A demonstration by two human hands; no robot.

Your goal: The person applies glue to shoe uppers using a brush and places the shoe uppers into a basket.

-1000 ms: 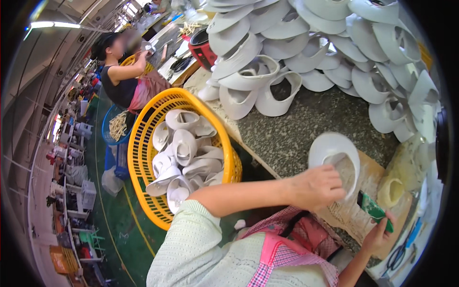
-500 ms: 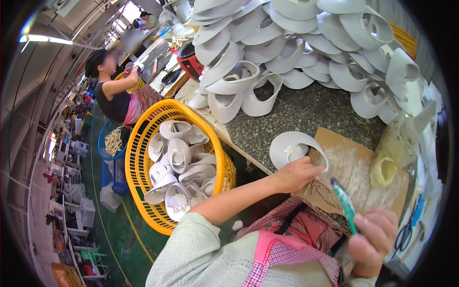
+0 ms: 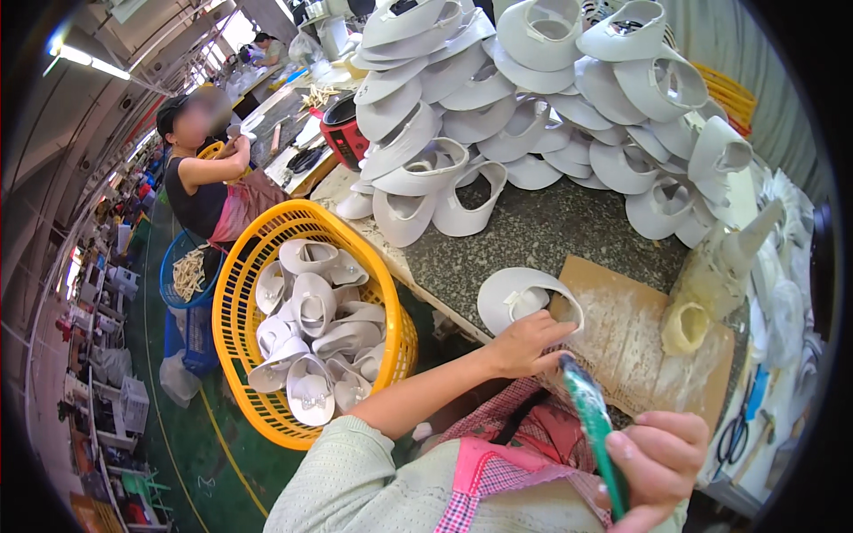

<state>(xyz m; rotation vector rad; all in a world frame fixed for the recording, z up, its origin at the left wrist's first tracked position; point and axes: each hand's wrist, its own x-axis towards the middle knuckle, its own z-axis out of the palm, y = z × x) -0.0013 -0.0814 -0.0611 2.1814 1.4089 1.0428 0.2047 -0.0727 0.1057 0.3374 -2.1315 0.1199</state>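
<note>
My left hand (image 3: 526, 345) is closed on the near rim of a white shoe upper (image 3: 499, 295), a curved piece with a small bow and a wide opening. The upper rests on the dark speckled tabletop, at the left edge of a glue-stained cardboard sheet (image 3: 613, 311). In my right hand (image 3: 656, 464) is a green-handled brush (image 3: 588, 407). Its dark tip points up and left, close to the fingers of my left hand; I cannot tell whether they touch. Beyond the cardboard's right side lies a yellowish, glue-crusted container (image 3: 684, 329) with a round mouth.
Stacked white uppers (image 3: 480, 120) fill the back of the table (image 3: 551, 213). A yellow basket (image 3: 404, 346) of similar white pieces stands left of it. Scissors (image 3: 733, 437) lie at the right. Farther left, a co-worker (image 3: 206, 186) works near a blue basket (image 3: 169, 289).
My right hand has brought the brush leftward, its tip now nearer the left hand and the upper. The left hand keeps its hold. The whole view has shifted slightly.
</note>
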